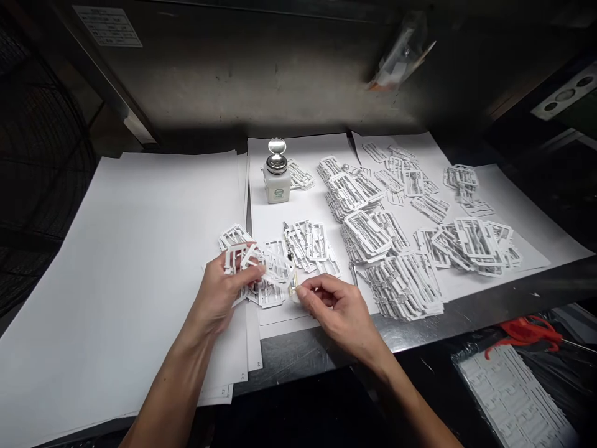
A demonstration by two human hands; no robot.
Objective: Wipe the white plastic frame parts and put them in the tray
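My left hand [217, 292] is closed on a few white plastic part frames [276, 264], thumb on top. They are tilted above other white frames lying on the paper. Close to their right end, my right hand [342, 311] pinches a small flat piece with a yellowish edge [293, 285] between thumb and finger. Its kind is too small to make out. Just beyond the hands lies a loose stack of white frames [317, 239]. A thin metal tool [353, 274] lies right of this stack, partly hidden.
A white pump bottle [278, 186] with its metal lid up stands behind the hands. Several piles of white frames [403, 286] cover the right side. Large paper sheets [140, 249] lie at left. Red-handled scissors [527, 331] and a bagged stack [517, 392] sit below the metal table edge.
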